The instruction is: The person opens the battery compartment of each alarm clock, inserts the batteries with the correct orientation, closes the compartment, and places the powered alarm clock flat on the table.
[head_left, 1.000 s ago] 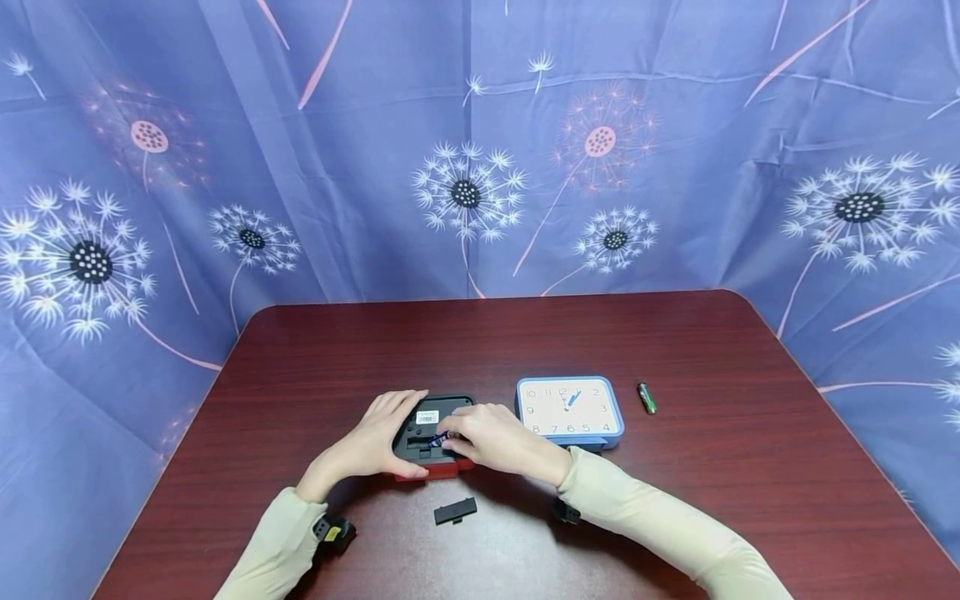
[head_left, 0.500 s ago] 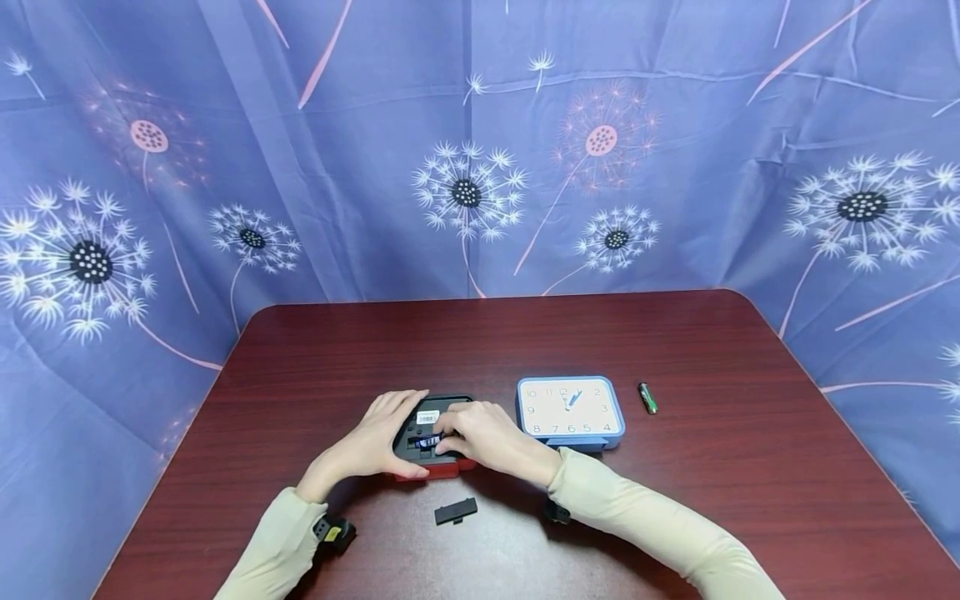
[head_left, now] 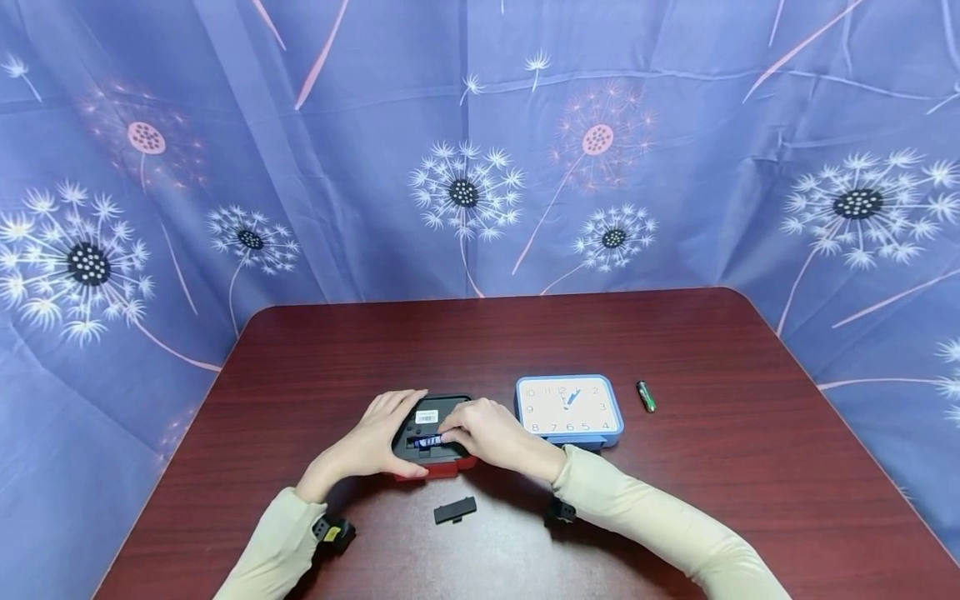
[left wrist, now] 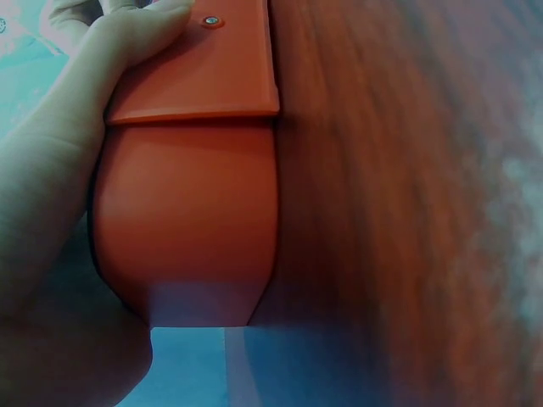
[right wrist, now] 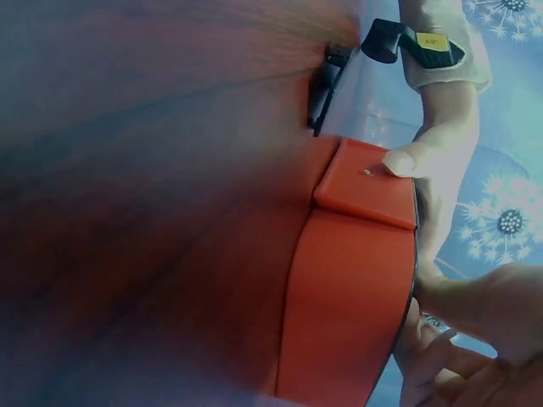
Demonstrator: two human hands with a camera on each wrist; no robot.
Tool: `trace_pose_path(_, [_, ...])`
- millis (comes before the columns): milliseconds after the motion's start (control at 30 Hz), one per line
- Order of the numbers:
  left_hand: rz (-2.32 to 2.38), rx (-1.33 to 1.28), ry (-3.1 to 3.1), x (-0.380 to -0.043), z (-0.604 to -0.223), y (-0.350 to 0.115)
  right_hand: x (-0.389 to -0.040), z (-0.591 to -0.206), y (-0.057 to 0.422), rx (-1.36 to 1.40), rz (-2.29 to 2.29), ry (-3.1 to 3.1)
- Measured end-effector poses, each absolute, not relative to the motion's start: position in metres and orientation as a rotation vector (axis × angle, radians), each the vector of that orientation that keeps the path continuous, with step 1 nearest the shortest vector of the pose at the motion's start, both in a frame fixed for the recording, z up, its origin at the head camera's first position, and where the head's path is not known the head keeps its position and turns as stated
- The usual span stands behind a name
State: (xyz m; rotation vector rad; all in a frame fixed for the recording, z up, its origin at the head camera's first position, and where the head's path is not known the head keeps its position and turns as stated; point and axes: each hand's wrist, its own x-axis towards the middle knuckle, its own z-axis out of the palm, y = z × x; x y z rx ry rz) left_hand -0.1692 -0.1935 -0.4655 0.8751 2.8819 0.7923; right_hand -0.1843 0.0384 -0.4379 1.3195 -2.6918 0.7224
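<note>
A red clock (head_left: 442, 471) lies face down, its black back and white label (head_left: 427, 417) turned up. My left hand (head_left: 375, 437) grips its left side, thumb on the front edge and fingers spread along the far edge. In the back's open battery slot sits a dark blue battery (head_left: 426, 442). My right hand (head_left: 491, 429) pinches that battery's right end, fingertips bent down at the slot. From the left wrist view, the clock's red casing (left wrist: 187, 203) appears beside my left thumb. My right hand (right wrist: 475, 331) shows over the casing's edge in the right wrist view.
A black battery cover (head_left: 455, 510) lies on the table in front of the red clock. To the right stands a blue clock (head_left: 570, 407), face up, with a green battery (head_left: 646, 397) beyond it. A blue dandelion-print cloth (head_left: 465, 100) hangs behind the dark red table (head_left: 360, 342).
The battery has gone from tilted under my right fingers to lying along the slot, more of it showing. My right hand shifted slightly; my left hand kept its hold.
</note>
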Motion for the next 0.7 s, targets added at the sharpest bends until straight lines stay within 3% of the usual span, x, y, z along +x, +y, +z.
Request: trace_pose_path(700, [0.806, 0.862, 2.868, -0.1694, -0.4644, -0.1935, -0.1899, -0.4404, 0.0286, 1.174, 0.830, -2.796])
